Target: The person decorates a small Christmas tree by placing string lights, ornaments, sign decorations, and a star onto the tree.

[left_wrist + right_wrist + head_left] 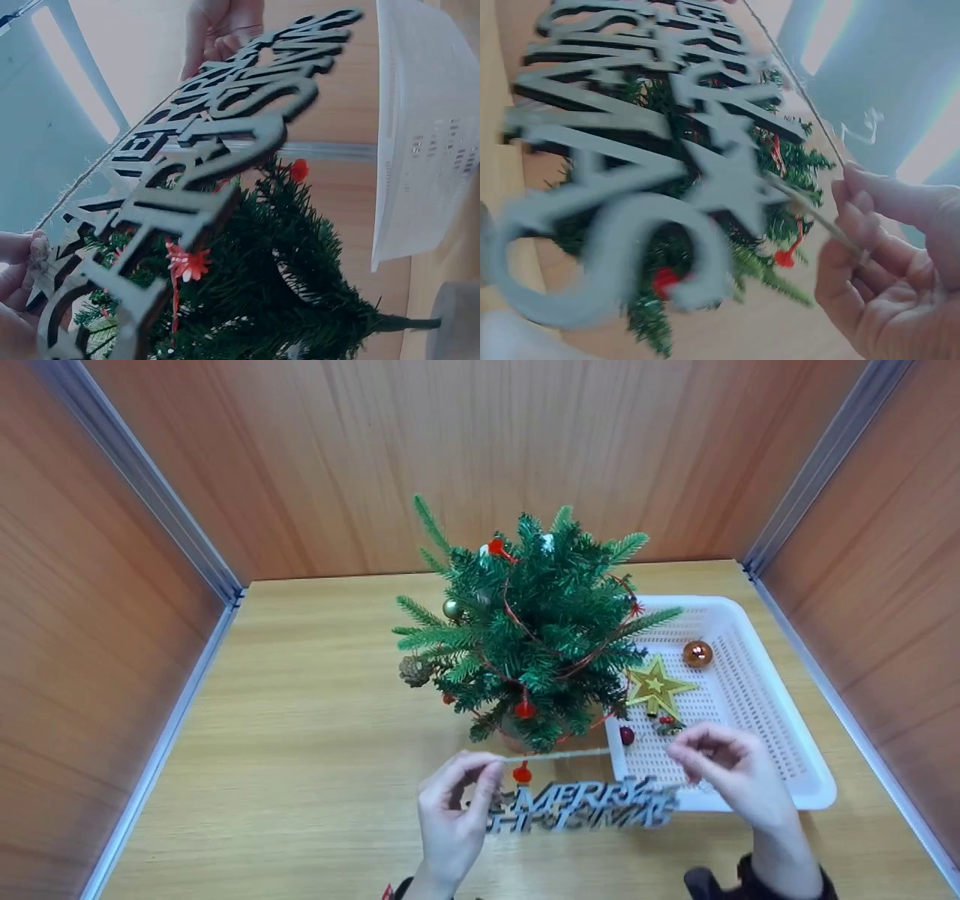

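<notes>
A "MERRY CHRISTMAS" letter sign hangs in front of a small Christmas tree, below a thin twine. My left hand pinches the twine near the sign's left end, with the fingertips right at the small star there. At the other end, my right hand pinches the twine between thumb and fingers, as the right wrist view shows. The sign's star end tilts close beneath those fingers. Red flower-shaped ornaments on a red cord, a pine cone and a gold ball hang on the tree.
A white perforated basket stands to the right, partly behind the tree. In it lie a gold star, an orange ball, a dark red ball and a small berry sprig. Wooden panels enclose the table.
</notes>
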`<state>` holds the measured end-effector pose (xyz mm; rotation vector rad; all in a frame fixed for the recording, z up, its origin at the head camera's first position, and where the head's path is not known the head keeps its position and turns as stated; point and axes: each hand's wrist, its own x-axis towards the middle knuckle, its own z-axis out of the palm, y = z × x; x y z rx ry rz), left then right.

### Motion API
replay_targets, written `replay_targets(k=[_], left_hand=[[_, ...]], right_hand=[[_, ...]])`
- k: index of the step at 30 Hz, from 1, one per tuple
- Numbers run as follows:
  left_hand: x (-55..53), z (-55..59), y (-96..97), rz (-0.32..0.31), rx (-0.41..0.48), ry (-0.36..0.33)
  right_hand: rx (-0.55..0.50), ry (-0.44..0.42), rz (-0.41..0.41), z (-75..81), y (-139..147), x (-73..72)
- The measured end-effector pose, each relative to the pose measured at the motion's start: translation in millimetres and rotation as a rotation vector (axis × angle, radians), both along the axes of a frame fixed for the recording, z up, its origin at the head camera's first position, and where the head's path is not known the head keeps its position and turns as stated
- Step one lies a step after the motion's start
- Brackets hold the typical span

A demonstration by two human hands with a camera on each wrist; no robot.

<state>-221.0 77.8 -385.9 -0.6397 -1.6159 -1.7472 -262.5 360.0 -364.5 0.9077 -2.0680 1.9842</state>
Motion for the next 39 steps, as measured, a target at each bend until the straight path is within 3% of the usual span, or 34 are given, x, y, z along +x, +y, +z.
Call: replay_targets(k=[6,9,14,17,23,26,29,36,39], left_hand=[[-13.1,16.4,-6.6,0.051,0.032,0.111],[-21.3,27.0,-11.1,0.081,0.042,0.175],[-36.5,42.8,-17.3,0.120,0.018,0.207],[-44.5,48.7,-19.7,0.130,0.002,0.172],[-56.4,57.9,-21.6,0.171,-0.004,0.031],[-61.8,63.8,-20.2,0.193,-0.017,0.003],[-67.1,68.5,-17.2,0.209,-0.033,-0.012],[-74.5,72.6,-12.2,0.238,-0.127,-0.123],[-73.9,73.9,-9.8,0.256,-0.187,-0.144]], right_hand=[[-0.062,0.130,-0.075,29.4,-20.1,-16.6],[-0.041,0.170,-0.121,41.6,-28.7,-24.3],[-0.054,0.201,-0.171,54.6,-38.2,-39.9],[-0.092,0.232,-0.173,62.0,-42.9,-49.7],[-0.097,0.276,-0.180,79.3,-55.8,-64.2],[-0.088,0.282,-0.203,83.8,-60.8,-70.0],[-0.076,0.276,-0.255,83.9,-63.2,-75.1],[0.059,0.244,-0.502,82.6,-64.7,-81.8],[0.101,0.224,-0.529,83.1,-64.4,-83.5]])
